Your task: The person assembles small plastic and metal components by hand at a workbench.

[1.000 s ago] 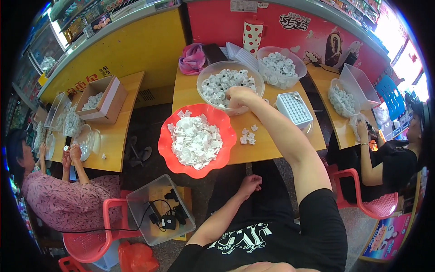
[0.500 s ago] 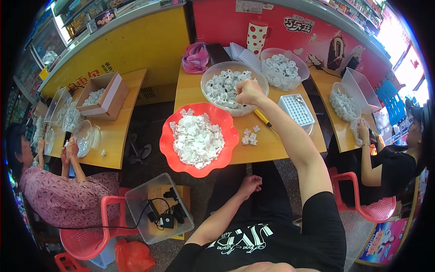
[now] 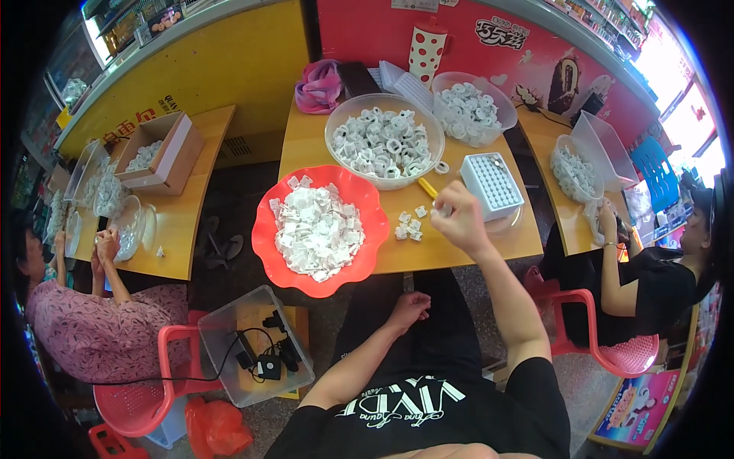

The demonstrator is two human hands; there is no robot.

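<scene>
My right hand is over the table's near part, its fingers pinched around what looks like a small white plastic piece, mostly hidden. Curled fingers hide whatever my left hand may hold; it rests above my lap, below the table edge. A wavy red bowl heaped with flat white plastic pieces stands left of my right hand. Behind it, a clear round bowl holds white ring-shaped parts. Several loose white pieces lie beside my right hand, and a yellow-handled tool is partly covered by it.
A white rack with holes stands to the right, near another bowl of rings. A polka-dot cup and pink cloth are at the back. People work at side tables. A clear bin with black adapters is lower left.
My right hand has come back from the clear bowl of rings toward me, over the near part of the table. My left hand stays low. The whole view has shifted slightly.
</scene>
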